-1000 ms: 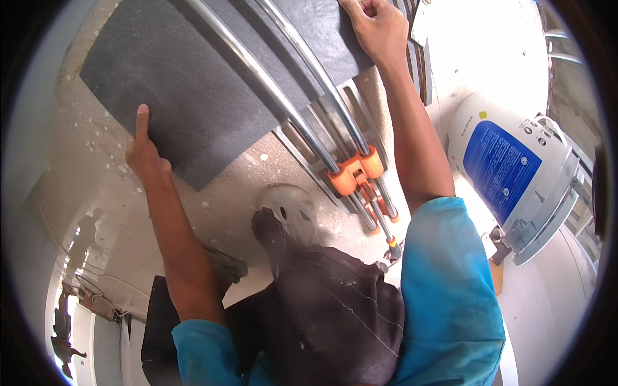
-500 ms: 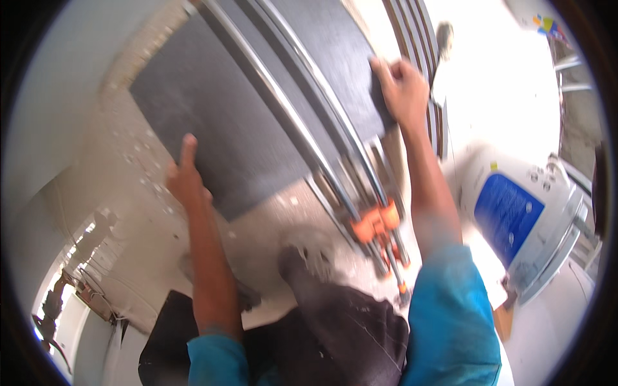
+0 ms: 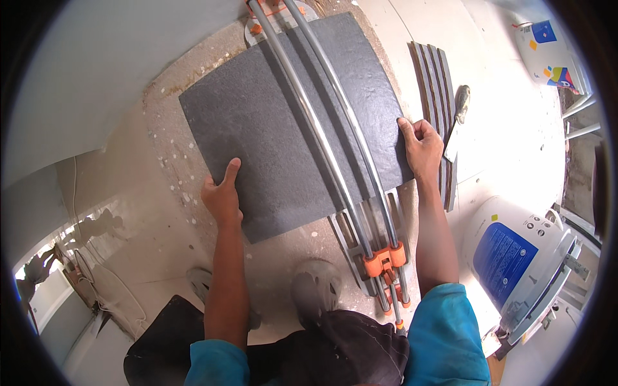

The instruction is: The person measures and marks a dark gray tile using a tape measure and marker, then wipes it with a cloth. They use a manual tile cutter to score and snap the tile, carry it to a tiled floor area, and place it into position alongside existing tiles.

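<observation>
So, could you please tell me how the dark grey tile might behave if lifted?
The dark grey tile is probably stiff, lying flat on both sides of the metal rails. It may feel heavy, given its breadth between the left hand and right hand. Its pointed corners could perhaps chip if knocked.

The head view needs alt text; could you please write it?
A person's left hand and right hand touch opposite edges of a dark grey slab beneath two metal rails; grey strips and a scraper lie to the right.

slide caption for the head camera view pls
Left hand and right hand hold opposite edges of a dark grey tile beneath the twin metal rails of a tile cutter.
</observation>
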